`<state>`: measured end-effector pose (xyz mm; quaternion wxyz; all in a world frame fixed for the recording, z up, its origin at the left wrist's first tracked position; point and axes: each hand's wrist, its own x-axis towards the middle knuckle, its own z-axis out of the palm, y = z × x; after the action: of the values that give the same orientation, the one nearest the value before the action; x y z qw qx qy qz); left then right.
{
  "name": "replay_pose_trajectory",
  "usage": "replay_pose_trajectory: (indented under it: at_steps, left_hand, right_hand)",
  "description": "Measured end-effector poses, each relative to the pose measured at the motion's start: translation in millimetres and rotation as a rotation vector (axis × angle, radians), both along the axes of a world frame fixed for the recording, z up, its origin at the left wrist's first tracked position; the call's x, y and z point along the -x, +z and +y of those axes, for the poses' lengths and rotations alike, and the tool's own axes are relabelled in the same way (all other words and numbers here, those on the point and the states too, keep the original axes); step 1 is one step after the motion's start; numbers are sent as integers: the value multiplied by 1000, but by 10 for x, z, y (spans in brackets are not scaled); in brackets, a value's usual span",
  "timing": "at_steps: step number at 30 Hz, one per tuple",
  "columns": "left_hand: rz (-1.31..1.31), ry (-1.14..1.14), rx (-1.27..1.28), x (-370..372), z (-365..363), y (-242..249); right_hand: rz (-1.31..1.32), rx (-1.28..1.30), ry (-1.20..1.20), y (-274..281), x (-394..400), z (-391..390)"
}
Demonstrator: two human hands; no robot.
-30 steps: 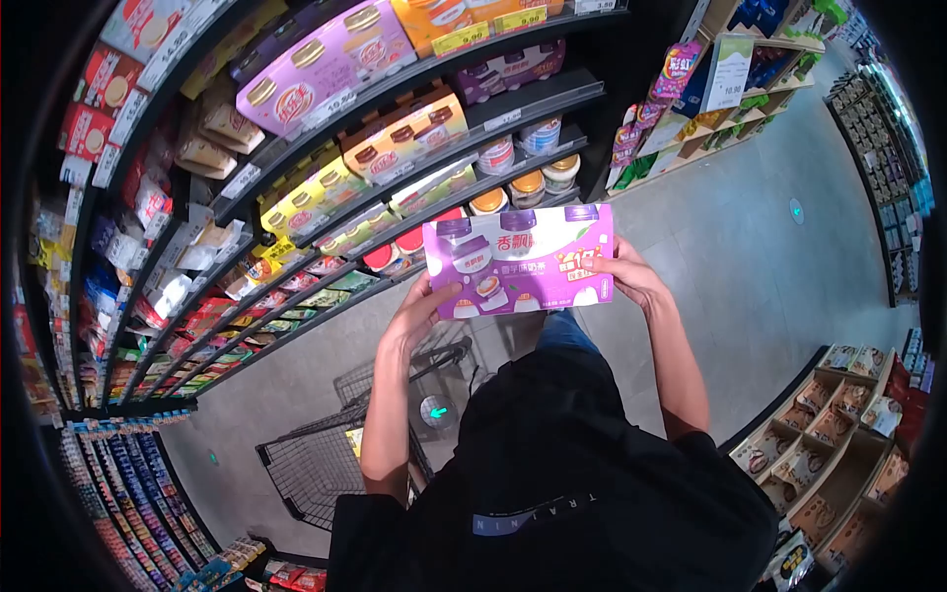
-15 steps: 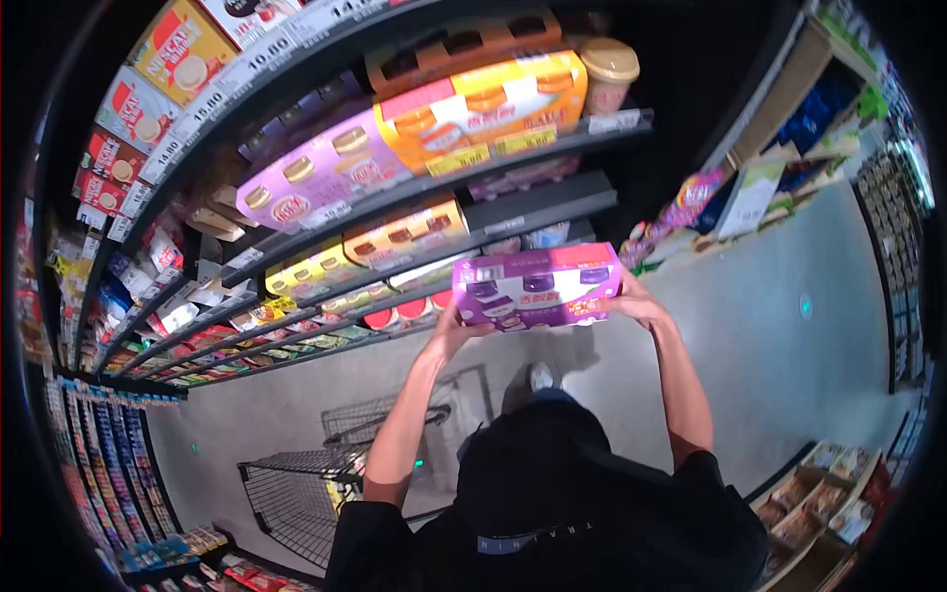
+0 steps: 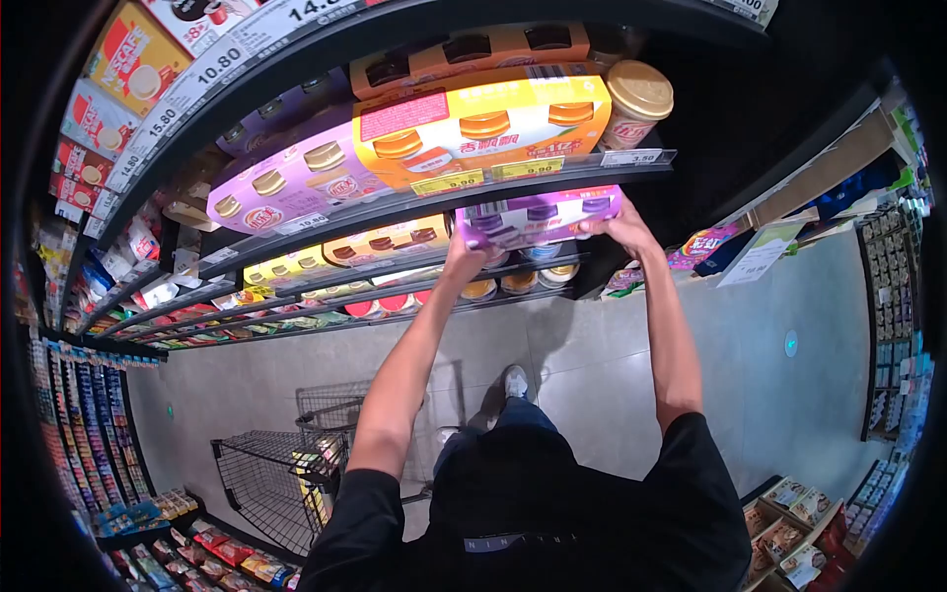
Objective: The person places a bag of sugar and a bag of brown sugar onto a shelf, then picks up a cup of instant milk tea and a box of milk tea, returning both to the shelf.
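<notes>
A purple multi-cup pack [image 3: 540, 217] is held level between both of my hands at the front of a shelf. My left hand [image 3: 468, 255] grips its left end, and my right hand [image 3: 625, 230] grips its right end. Just above it, an orange-and-yellow pack [image 3: 483, 128] stands on the upper shelf beside a lilac pack [image 3: 296, 178]. A single cup with a gold lid [image 3: 636, 104] stands at that shelf's right end. The purple pack's top edge lies close under the shelf's price strip [image 3: 631, 159].
A black wire shopping cart [image 3: 266, 483] with a few goods is at the lower left. Yellow and brown packs [image 3: 385, 249] fill the shelf left of my hands. Bins of packaged goods [image 3: 789, 523] are at the lower right.
Both hands have carried the purple pack forward from over the floor to the shelf, beneath the orange-and-yellow pack. The view has shifted closer to the shelves.
</notes>
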<state>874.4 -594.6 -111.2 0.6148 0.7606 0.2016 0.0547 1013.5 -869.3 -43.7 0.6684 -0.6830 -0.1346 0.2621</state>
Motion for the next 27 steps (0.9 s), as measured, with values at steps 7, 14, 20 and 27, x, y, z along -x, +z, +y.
replay_pose_trajectory:
  at_steps: [7, 14, 20, 27]
  left_hand:
    - [228, 52, -96, -381, 245, -84]
    - [-185, 36, -122, -363, 263, -805]
    - [-185, 265, -111, -280, -112, -401]
    - [-393, 502, 131, 16, -484, -755]
  right_hand:
    - [-57, 90, 62, -105, -298, 130]
    - [-163, 293, -40, -769, -414, 133]
    - [-114, 145, -142, -999, -272, 53]
    - [-450, 113, -462, -1319, 243, 124]
